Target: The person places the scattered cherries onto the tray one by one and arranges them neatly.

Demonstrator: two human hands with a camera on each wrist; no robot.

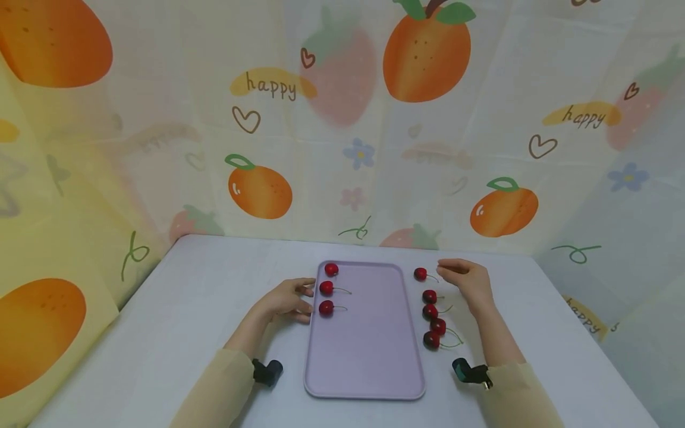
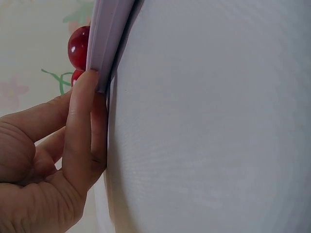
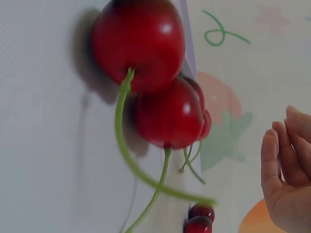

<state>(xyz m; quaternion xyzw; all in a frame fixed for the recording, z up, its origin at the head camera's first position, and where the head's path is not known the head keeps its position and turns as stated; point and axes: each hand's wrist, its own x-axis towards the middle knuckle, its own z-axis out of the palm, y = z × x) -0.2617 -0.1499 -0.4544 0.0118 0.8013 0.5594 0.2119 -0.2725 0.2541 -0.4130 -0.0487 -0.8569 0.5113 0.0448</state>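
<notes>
On the left side of the lilac tray three red cherries lie in a column: a back cherry, a middle cherry and a front cherry. My left hand touches the tray's left rim beside them, one fingertip against the outer wall in the left wrist view. Right of the tray, a lone dark red cherry lies at the back with its stem toward my right hand. That hand is raised, its fingers slightly bent and holding nothing, fingertips close to the stem end.
Several more stemmed cherries form a line along the tray's right side, below the right hand. They loom large in the right wrist view, where a near cherry shows its stem. A white table carries everything, with a fruit-print curtain behind.
</notes>
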